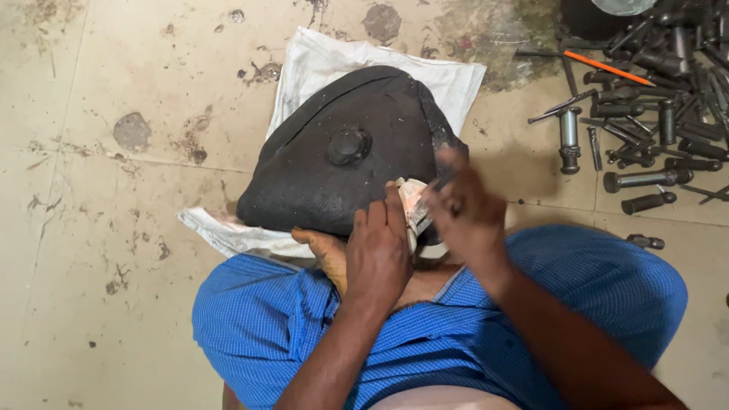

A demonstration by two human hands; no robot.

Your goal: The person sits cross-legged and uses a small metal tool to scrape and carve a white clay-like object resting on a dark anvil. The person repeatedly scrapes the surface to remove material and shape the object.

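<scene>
One black cushion (342,163) — two hands

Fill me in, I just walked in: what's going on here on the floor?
A person sits on the floor in blue shorts, working at a black rubber tube that lies on a white sack. The left hand presses on its near edge; the right hand, blurred, is by a small pale piece. Metal tools lie to the right.
</scene>
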